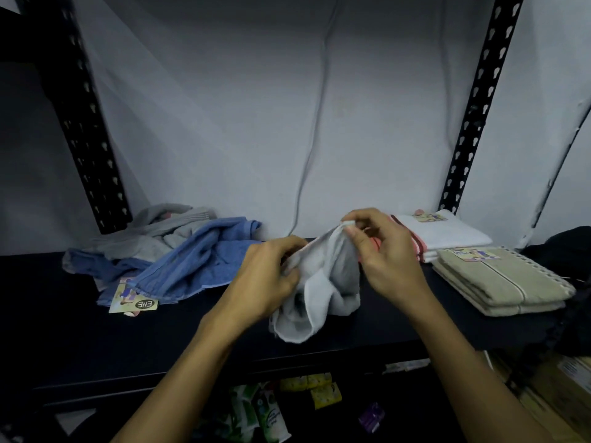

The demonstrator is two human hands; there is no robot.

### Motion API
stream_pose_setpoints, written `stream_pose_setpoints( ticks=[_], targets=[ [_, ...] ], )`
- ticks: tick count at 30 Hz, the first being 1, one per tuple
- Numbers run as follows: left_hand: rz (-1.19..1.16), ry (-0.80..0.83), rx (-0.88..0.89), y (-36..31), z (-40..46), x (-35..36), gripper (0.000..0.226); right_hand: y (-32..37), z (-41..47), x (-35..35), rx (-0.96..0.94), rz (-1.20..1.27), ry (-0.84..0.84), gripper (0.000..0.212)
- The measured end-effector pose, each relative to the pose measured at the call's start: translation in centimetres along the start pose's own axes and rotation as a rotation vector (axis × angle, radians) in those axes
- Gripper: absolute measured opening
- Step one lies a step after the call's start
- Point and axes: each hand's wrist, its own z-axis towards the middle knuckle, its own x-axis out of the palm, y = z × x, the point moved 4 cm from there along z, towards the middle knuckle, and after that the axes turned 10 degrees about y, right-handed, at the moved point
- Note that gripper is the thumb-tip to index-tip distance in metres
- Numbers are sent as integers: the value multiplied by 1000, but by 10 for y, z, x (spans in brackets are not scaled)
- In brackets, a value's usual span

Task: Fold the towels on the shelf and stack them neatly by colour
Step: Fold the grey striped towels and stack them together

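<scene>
Loose blue towel heaped at shelf left; left hand and right hand, fingers curled, pinching white towel above shelf middle, long axis hanging down toward viewer; folded beige towels stacked right

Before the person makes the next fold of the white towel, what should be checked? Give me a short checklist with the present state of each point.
1. Left hand grips the white towel: ok.
2. Right hand pinches its upper edge: ok.
3. Towel spread flat for folding: not ok, it hangs bunched.
4. Bare shelf in front to lay it down: ok.
5. White stack ready at the right, behind the beige stack: ok.
6. Blue towel and grey towel folded: not ok, both lie crumpled.
</scene>
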Motion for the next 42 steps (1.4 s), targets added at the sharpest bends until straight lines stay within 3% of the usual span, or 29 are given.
stream_pose_setpoints(
  ticks=[5, 9, 13, 17, 20, 24, 30, 37, 42],
  targets=[
    [77, -56, -296, 45, -15, -21, 27, -17, 36, -25, 35, -79, -113, 10],
    [-320, -2, -489, 59, -13, -55, 19, -25, 44, -21, -20, -244, -43, 13],
    [-467, 165, -516, 62, -3, -98, 26, -26, 47, -14, -166, -390, 22, 12],
    [-342, 417, -520, 74, -4, -141, 34, -33, 57, -30, -160, -481, -47, 15],
    [-87, 367, -553, 90, -16, -167, 26, -46, 62, -61, -5, -410, -126, 18],
    [-110, 202, -435, 75, -13, -138, 16, -45, 62, -56, 65, -372, -17, 15],
    [-108, 296, -127, 17, 16, -29, 20, -29, 67, -40, 2, -309, 12, 14],
    [219, 490, -102, 15, 14, 55, 45, -24, 68, -56, -25, -331, -10, 13],
    [316, 293, -123, 55, 5, 41, 50, -38, 65, -89, 28, -347, -104, 11]
  ],
)
